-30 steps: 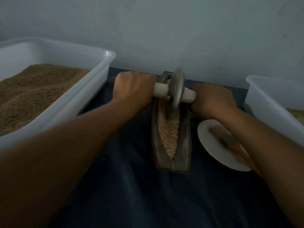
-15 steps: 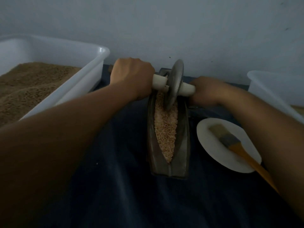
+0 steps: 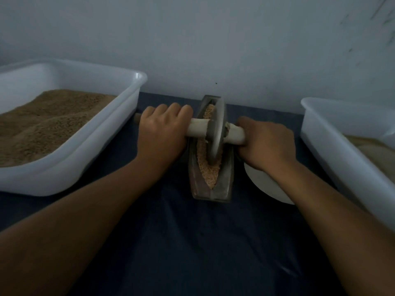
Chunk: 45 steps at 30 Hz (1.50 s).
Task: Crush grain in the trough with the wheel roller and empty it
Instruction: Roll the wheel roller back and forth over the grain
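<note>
a pale grey wall (image 3: pixel 213 39) stands at the back, and a dark blue cloth (image 3: pixel 192 242) covers the table in dim light. the trough (image 3: pixel 225 178), a long narrow dark boat shape, lies in the middle of the cloth with one end toward the wall and the other toward the person. pale grain (image 3: pixel 208 174) fills its groove, coming to a point at the near end.

the roller (image 3: pixel 215 133) stands upright in the groove, a grey metal disc on a pale wooden axle that runs crosswise over the trough. the disc's lower edge sits in the grain about midway along the trough.

the left hand (image 3: pixel 162 133) is clenched round the axle left of the disc, knuckles up, and the axle's tip shows just past the hand's outer side. the right hand (image 3: pixel 267 144) is clenched round the axle right of the disc, its fingers wrapped under and hidden. both forearms reach in from the near corners.

a white tub (image 3: pixel 89 150) sits on the left, close beside the left hand, and holds a heap of brown grain that slopes up toward its far side. another white tub (image 3: pixel 342 150) sits on the right, partly cut off by the edge; something pale lies in it, but what it is cannot be told. a white plate (image 3: pixel 265 186) lies on the cloth just right of the trough, mostly hidden under the right wrist.
</note>
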Each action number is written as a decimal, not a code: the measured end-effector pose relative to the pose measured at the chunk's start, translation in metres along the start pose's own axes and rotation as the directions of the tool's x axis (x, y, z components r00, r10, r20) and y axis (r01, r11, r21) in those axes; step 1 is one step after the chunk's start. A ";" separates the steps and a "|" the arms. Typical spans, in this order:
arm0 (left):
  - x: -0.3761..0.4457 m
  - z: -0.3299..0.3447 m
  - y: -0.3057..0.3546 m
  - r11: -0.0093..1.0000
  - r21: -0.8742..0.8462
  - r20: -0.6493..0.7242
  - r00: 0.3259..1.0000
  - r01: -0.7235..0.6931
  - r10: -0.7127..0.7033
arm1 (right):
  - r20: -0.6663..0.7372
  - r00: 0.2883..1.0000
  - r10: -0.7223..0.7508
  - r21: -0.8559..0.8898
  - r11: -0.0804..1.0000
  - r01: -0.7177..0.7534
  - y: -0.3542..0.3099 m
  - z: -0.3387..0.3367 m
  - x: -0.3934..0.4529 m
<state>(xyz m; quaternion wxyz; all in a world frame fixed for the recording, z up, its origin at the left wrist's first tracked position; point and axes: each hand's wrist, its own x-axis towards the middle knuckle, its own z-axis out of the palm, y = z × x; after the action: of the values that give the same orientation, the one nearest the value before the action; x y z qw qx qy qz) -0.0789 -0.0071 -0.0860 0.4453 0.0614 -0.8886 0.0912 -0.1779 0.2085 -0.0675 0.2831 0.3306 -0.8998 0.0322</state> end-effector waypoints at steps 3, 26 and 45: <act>-0.013 -0.011 0.004 1.000 -0.026 -0.094 0.995 0.018 -0.020 | -0.121 0.993 -0.013 0.024 1.000 0.016 -0.006 -0.007 -0.019; 0.018 0.011 -0.004 0.999 0.042 0.137 0.991 -0.013 0.007 | 0.124 0.987 0.098 -0.036 0.995 -0.094 0.005 0.014 0.021; 0.080 0.036 -0.014 0.987 0.130 0.492 0.870 -0.099 0.022 | 0.605 0.796 0.015 0.176 0.973 -0.152 0.026 0.022 0.083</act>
<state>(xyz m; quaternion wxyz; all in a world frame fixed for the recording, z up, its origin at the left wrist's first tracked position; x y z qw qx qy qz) -0.1522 -0.0306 -0.0411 0.1971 0.0879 -0.9643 0.1534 -0.2561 0.1753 -0.0383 -0.0552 0.3120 -0.9478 0.0359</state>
